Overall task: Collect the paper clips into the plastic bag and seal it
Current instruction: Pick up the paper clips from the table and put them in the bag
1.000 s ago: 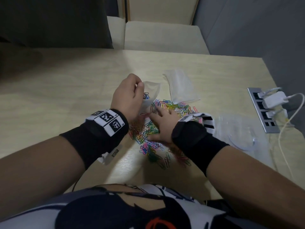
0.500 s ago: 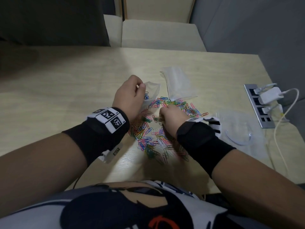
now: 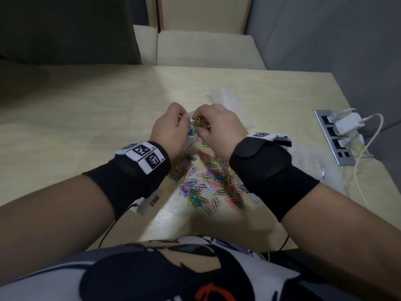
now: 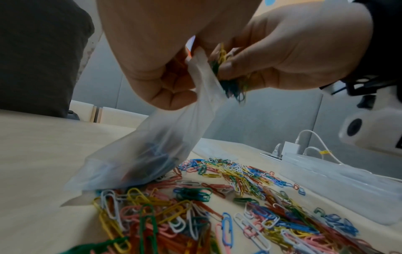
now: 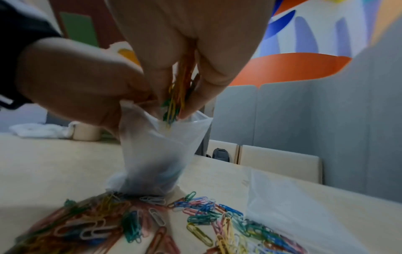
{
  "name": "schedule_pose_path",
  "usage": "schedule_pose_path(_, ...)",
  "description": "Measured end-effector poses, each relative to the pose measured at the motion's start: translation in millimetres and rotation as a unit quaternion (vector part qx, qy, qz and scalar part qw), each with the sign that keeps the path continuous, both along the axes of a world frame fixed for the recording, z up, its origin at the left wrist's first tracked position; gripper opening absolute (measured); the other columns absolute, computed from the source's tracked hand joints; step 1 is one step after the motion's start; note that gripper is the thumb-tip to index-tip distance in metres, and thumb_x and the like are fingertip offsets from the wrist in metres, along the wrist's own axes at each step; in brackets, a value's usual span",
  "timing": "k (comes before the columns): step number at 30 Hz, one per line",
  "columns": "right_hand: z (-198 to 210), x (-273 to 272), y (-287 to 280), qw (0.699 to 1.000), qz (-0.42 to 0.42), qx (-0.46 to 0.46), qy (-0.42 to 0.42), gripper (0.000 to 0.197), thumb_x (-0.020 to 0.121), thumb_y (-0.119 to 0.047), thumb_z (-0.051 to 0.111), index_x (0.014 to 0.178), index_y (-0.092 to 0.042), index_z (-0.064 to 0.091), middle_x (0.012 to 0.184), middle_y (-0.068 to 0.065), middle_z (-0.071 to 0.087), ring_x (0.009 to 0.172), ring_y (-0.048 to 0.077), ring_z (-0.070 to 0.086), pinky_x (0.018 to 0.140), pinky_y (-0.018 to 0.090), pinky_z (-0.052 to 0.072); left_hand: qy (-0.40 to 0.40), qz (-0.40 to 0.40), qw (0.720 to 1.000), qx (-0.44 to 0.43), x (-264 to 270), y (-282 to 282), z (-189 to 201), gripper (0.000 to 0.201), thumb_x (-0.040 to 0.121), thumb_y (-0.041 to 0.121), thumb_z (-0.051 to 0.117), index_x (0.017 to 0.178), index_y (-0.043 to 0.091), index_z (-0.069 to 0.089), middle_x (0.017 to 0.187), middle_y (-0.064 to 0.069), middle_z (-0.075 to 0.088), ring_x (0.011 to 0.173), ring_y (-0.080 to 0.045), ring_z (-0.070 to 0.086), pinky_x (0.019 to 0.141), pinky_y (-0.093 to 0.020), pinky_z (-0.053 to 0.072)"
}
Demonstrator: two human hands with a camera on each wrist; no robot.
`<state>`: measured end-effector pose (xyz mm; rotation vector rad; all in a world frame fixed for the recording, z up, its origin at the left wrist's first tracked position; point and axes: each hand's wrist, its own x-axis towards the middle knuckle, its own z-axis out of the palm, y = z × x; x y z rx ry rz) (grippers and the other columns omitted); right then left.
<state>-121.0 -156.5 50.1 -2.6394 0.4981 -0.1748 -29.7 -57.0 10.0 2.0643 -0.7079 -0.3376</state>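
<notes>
A heap of coloured paper clips (image 3: 208,185) (image 4: 228,197) (image 5: 152,221) lies on the pale wooden table (image 3: 86,135). My left hand (image 3: 171,131) (image 4: 161,68) (image 5: 71,89) pinches the rim of a small translucent plastic bag (image 4: 156,144) (image 5: 158,151), holding it upright with its bottom on the clips. Some clips show dimly inside it. My right hand (image 3: 214,127) (image 4: 278,58) (image 5: 187,56) grips a bunch of clips (image 5: 178,96) (image 4: 228,82) at the bag's open mouth, fingertips pointing down into it.
A second clear bag (image 3: 227,101) (image 5: 289,209) lies behind the hands. A clear plastic box (image 4: 339,178) sits to the right. A power strip (image 3: 334,140) with white chargers and cables lies near the table's right edge. Cream chairs (image 3: 206,48) stand beyond the table.
My right hand closed on a bunch of clips in the heap, lifted it and brought it up to the bag's mouth. The left hand kept holding the bag.
</notes>
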Motion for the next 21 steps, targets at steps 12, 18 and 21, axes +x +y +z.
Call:
schedule_pose_path(12, -7.5, 4.7, -2.4, 1.0, 0.01, -0.001, -0.011, 0.025, 0.09, -0.015, 0.051, 0.114, -0.01, 0.048, 0.114, 0.011, 0.054, 0.099, 0.028, 0.054, 0.084, 0.038, 0.045, -0.004, 0.01, 1.0, 0.0, 5.4, 2.4, 0.6, 0.012, 0.094, 0.025, 0.043, 0.088, 0.016, 0.047, 0.066, 0.0, 0.051, 0.062, -0.017, 0.046, 0.058, -0.031, 0.032)
schedule_pose_path(18, -44.3, -20.1, -20.1, 0.986, -0.068, -0.059, 0.138, 0.035, 0.093, -0.029, 0.05, 0.123, -0.013, 0.048, 0.123, 0.012, 0.049, 0.112, 0.032, 0.05, 0.093, 0.039, 0.043, 0.0, 0.02, 1.0, 0.007, 9.1, 4.2, -0.5, 0.011, 0.095, 0.024, 0.041, 0.088, 0.017, 0.046, 0.065, 0.003, 0.049, 0.06, -0.012, 0.045, 0.062, -0.029, 0.032)
schedule_pose_path(21, -64.4, -35.1, -19.5, 0.956, -0.067, -0.036, 0.284, 0.073, 0.082, -0.057, 0.06, 0.142, -0.024, 0.033, 0.143, 0.01, 0.037, 0.126, 0.037, 0.042, 0.103, 0.044, 0.04, 0.002, 0.017, 1.0, 0.012, 8.3, 2.6, -1.5, 0.011, 0.095, 0.024, 0.041, 0.088, 0.017, 0.046, 0.064, 0.004, 0.049, 0.061, -0.015, 0.045, 0.062, -0.028, 0.031)
